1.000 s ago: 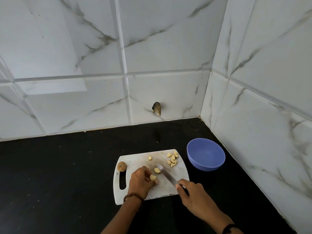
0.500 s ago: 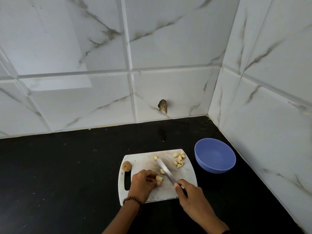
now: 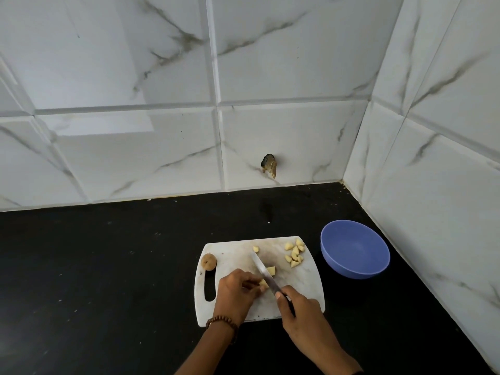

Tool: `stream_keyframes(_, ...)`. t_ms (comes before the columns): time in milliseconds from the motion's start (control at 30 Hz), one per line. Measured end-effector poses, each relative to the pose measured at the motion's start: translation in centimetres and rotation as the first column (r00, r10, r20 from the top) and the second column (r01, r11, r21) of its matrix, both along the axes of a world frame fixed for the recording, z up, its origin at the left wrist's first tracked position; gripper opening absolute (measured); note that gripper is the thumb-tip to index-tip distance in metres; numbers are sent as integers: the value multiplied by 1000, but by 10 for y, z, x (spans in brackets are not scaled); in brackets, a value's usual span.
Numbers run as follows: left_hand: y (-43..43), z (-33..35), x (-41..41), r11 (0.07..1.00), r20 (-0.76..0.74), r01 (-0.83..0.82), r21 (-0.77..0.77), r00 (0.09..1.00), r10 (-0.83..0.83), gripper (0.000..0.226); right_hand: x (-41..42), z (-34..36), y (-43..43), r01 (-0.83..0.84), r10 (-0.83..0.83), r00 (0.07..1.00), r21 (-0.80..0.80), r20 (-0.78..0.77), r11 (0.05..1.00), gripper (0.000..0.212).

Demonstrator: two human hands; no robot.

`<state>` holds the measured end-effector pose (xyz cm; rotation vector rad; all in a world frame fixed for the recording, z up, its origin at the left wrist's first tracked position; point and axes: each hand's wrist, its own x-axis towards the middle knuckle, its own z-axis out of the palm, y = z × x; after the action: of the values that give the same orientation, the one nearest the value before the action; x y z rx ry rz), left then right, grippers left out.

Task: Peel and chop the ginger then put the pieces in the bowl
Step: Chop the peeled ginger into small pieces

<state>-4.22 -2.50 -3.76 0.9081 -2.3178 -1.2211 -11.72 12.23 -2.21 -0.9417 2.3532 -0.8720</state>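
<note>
Ginger piece point(image 3: 263, 283): pinched by left hand point(image 3: 235, 293) fingertips on cutting board point(image 3: 232, 253), against blade's left side.
Right hand point(image 3: 300, 311): wrapped round knife point(image 3: 263, 270) handle; blade slanting away-left across the piece.
Chopped pieces point(image 3: 295, 253): board's far right corner.
Bowl point(image 3: 354, 250): just right of board, nearer right hand.

We see a black countertop point(image 3: 108, 266), flecked with pale specks, meeting white, grey-veined wall tiles point(image 3: 135, 63) that form a corner at the right. Low on the rear wall, just above the counter edge, we note a small dark, brownish broken patch point(image 3: 269, 165) in one tile.
</note>
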Motion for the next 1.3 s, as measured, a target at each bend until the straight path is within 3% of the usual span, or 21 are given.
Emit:
stream_keyframes(467,4,1,-2,998,17,-8,-55,1000,9,15,11,-2,-7,11,7,981,86,-196,996,32)
stream_keyframes(933,6,4,-2,998,5,-25,-50,1000,25,10,12,-1,-13,-6,56,980,248,-193,969,53)
stream_keyframes(1300,13,8,-3,997,23,-75,-30,997,76,10,13,0,-7,-39,94,969,238,-227,971,57)
